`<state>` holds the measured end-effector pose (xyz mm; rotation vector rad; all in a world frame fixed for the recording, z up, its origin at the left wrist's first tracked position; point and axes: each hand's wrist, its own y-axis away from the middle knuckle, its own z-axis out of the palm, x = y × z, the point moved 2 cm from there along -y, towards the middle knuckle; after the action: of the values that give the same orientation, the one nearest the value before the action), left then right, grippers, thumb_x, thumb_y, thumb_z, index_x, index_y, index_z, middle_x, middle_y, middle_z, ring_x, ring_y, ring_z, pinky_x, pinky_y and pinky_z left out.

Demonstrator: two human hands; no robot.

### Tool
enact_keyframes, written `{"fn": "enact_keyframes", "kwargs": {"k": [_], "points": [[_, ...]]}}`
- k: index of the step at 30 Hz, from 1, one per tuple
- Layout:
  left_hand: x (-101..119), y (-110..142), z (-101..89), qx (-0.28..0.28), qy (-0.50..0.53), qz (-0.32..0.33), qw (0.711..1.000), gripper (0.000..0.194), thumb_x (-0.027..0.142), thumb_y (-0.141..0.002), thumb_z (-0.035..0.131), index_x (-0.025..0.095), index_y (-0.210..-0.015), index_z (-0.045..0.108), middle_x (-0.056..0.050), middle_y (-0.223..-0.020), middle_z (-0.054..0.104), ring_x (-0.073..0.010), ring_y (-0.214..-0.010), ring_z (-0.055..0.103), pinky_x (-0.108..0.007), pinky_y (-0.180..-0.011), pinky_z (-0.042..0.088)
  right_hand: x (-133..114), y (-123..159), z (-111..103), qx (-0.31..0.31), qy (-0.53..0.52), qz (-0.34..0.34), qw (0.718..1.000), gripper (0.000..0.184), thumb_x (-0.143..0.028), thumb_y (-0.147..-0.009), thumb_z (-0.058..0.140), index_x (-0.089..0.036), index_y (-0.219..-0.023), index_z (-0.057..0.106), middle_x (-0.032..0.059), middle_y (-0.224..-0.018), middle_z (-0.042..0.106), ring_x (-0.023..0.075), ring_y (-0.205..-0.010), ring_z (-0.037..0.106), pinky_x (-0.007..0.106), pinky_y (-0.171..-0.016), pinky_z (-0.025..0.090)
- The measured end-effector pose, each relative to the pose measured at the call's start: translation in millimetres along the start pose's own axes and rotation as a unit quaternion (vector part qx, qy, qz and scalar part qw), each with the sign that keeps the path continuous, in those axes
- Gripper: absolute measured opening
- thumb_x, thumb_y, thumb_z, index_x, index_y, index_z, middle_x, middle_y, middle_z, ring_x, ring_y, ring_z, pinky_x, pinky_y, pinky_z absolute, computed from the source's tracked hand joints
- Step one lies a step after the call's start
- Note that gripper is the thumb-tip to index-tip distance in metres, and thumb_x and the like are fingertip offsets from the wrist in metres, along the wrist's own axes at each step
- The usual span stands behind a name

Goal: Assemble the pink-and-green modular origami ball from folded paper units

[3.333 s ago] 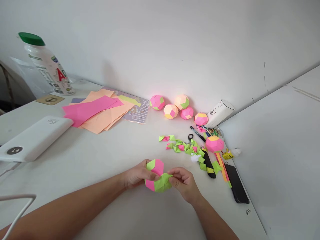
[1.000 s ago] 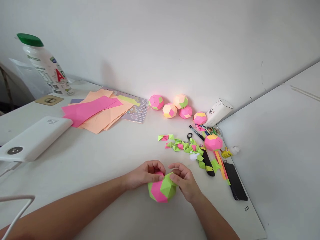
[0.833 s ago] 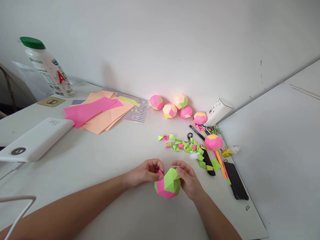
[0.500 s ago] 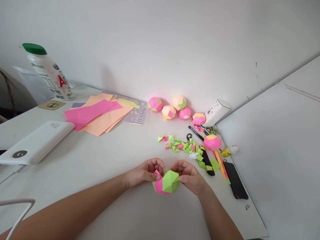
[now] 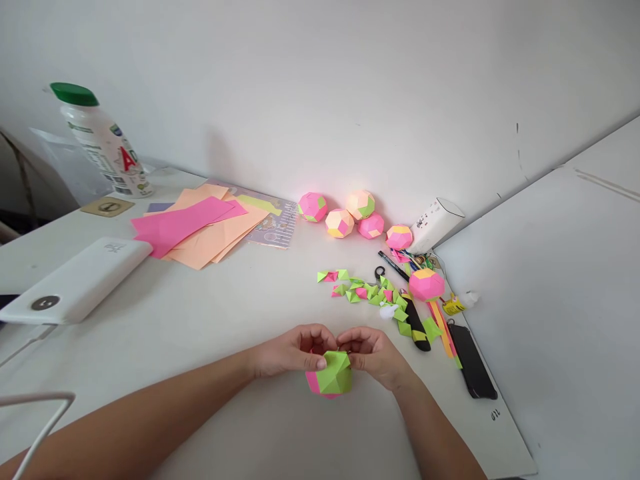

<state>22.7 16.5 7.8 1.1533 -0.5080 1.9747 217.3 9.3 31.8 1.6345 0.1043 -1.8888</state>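
Observation:
Between my hands is a faceted paper ball [image 5: 334,375] in green and pink, held just above the white table near its front. My left hand [image 5: 297,350] grips its upper left side, the thumb lying across the green faces and the fingers behind. At the upper right edge, my right hand [image 5: 374,355] pinches the ball with thumb and fingertips. The far side of the ball is hidden by my fingers. Beyond my hands lie several small folded paper units [image 5: 370,293], green and pink, in loose rows.
Finished-looking paper balls [image 5: 340,223] line the wall. To the right are a black-handled cutter [image 5: 416,323], a pen [image 5: 394,265], a glue bottle [image 5: 460,303], a black phone-like slab [image 5: 471,360] and a white tube [image 5: 436,225]. Left: paper sheets [image 5: 200,230], a power bank [image 5: 77,280], a bottle [image 5: 103,143].
The ball has been turned, so green faces now cover most of its near side. My left thumb has moved onto the green part, and my hands have come closer together.

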Motion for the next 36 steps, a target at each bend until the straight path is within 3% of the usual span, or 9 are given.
{"fn": "enact_keyframes", "kwargs": {"k": [8,13,23,29,36], "points": [[4.7,1.4,10.5,0.017,-0.035,-0.002,0.999,0.027,0.038,-0.073,0.071,0.015,-0.068,0.058,0.002,-0.068,0.050,-0.0111,-0.065,0.045,-0.024,-0.060,0.035,-8.2,3.6,6.7,0.009,0.052,-0.025,0.998,0.021,-0.025,-0.066,0.079,-0.019,-0.086,0.073,0.0044,-0.094,0.065,0.0159,-0.083,0.060,0.029,-0.071,0.050],[6.5,1.5,8.6,0.047,0.000,-0.012,0.999,0.024,0.035,-0.071,0.072,0.015,-0.067,0.059,0.002,-0.067,0.050,-0.0119,-0.064,0.045,-0.025,-0.060,0.034,-7.4,6.8,0.4,0.029,0.058,0.010,0.998,0.026,-0.025,-0.063,0.081,-0.018,-0.086,0.073,0.0018,-0.078,0.066,0.0136,-0.072,0.059,0.029,-0.068,0.049],[4.0,1.5,5.6,0.055,-0.006,-0.011,0.998,0.027,0.035,-0.070,0.073,0.015,-0.063,0.057,0.003,-0.064,0.048,-0.0110,-0.060,0.043,-0.025,-0.058,0.033,-10.5,10.4,4.7,0.037,0.124,0.004,0.992,0.020,-0.028,-0.066,0.078,-0.017,-0.081,0.070,-0.0006,-0.071,0.062,0.0115,-0.065,0.054,0.027,-0.062,0.045],[5.7,0.9,11.5,0.038,-0.033,-0.020,0.999,0.031,0.039,-0.067,0.075,0.015,-0.064,0.055,0.004,-0.057,0.049,-0.0087,-0.054,0.042,-0.023,-0.052,0.030,-3.8,9.8,8.9,0.004,0.116,0.002,0.993,0.019,-0.029,-0.070,0.075,-0.016,-0.081,0.067,-0.0002,-0.071,0.062,0.0118,-0.064,0.057,0.028,-0.062,0.047],[5.1,1.0,12.5,0.061,-0.018,-0.030,0.998,0.032,0.039,-0.066,0.076,0.015,-0.063,0.055,0.004,-0.058,0.054,-0.0089,-0.054,0.046,-0.022,-0.051,0.032,-2.6,8.5,9.2,0.010,0.133,0.008,0.991,0.017,-0.027,-0.071,0.075,-0.016,-0.077,0.065,-0.0016,-0.065,0.061,0.0117,-0.060,0.059,0.026,-0.058,0.048]]}}
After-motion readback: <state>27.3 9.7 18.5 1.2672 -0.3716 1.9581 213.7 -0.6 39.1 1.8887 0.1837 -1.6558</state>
